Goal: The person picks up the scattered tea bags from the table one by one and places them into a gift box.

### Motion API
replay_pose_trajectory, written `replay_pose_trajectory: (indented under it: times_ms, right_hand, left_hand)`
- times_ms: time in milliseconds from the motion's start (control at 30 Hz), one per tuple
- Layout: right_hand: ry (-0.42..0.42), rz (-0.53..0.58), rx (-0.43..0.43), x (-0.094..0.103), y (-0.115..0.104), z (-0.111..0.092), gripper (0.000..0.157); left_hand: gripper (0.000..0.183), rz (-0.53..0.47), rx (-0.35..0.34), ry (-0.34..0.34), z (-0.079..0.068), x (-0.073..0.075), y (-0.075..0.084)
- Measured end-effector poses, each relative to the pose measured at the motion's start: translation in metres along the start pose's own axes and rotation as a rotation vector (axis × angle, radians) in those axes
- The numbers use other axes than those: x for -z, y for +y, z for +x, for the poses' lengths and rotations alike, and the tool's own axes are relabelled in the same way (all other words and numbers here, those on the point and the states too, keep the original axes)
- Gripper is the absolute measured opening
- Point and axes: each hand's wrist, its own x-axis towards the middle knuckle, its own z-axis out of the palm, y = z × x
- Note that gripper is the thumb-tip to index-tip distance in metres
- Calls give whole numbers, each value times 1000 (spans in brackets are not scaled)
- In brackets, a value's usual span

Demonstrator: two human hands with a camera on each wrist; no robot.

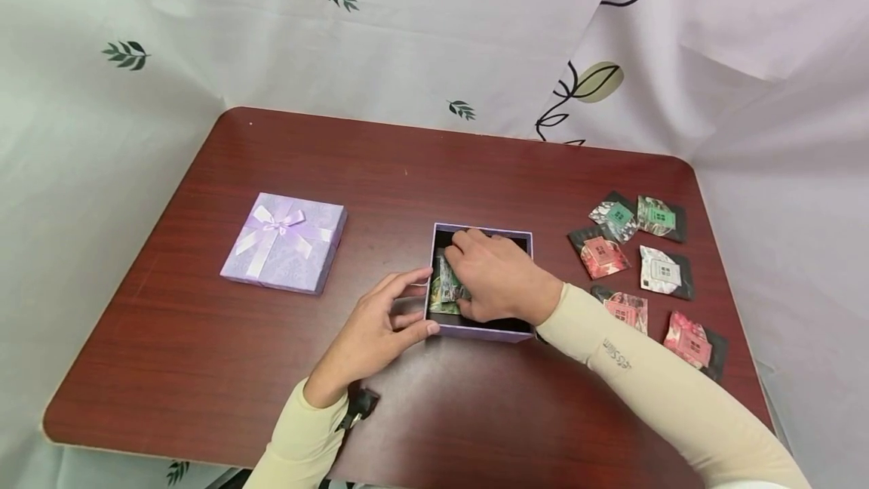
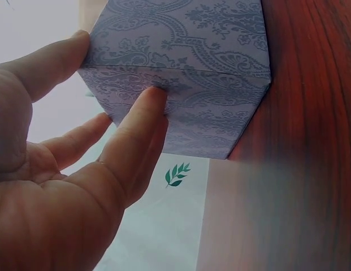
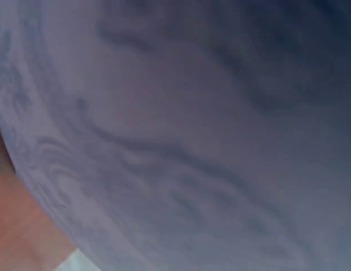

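Observation:
A lidless lavender box (image 1: 483, 333) with a dark inside stands on the table in the head view. My left hand (image 1: 373, 330) rests its extended fingers against the box's left side, the thumb by the near corner. In the left wrist view, fingertips touch the patterned box wall (image 2: 220, 107). My right hand (image 1: 498, 278) reaches down into the box, bent fingers and thumb over green flat packets (image 1: 444, 293) at its left end. What those fingertips hold is hidden. Only the blurred box wall (image 3: 164, 169) fills most of the right wrist view.
At left lies the lavender lid (image 1: 292, 247) with a ribbon bow. Several flat packets lie at right, among them a green packet (image 1: 658, 217), a red packet (image 1: 600, 251) and a white packet (image 1: 664, 272). The right forearm (image 1: 638, 368) crosses just in front of them.

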Motion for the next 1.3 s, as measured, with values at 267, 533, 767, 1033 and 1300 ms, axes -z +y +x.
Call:
replay_pose_trajectory:
  times_ms: [267, 533, 767, 1033, 1300]
  right_hand:
    - [-63, 52, 14, -13, -2, 4, 67]
    - [-28, 54, 30, -25, -4, 4, 63]
    - [-40, 22, 72, -28, -5, 5, 74]
    - [-23, 32, 91, -23, -4, 5, 81]
    - [101, 108, 104, 3, 5, -15, 71]
  left_hand:
    - [73, 8, -3, -1, 1, 0, 0]
    - [72, 6, -6, -9, 1, 0, 1]
    - [72, -3, -9, -6, 0, 0, 0]
    - [73, -8, -17, -6, -1, 0, 0]
    - [74, 11, -7, -7, 0, 1, 1]
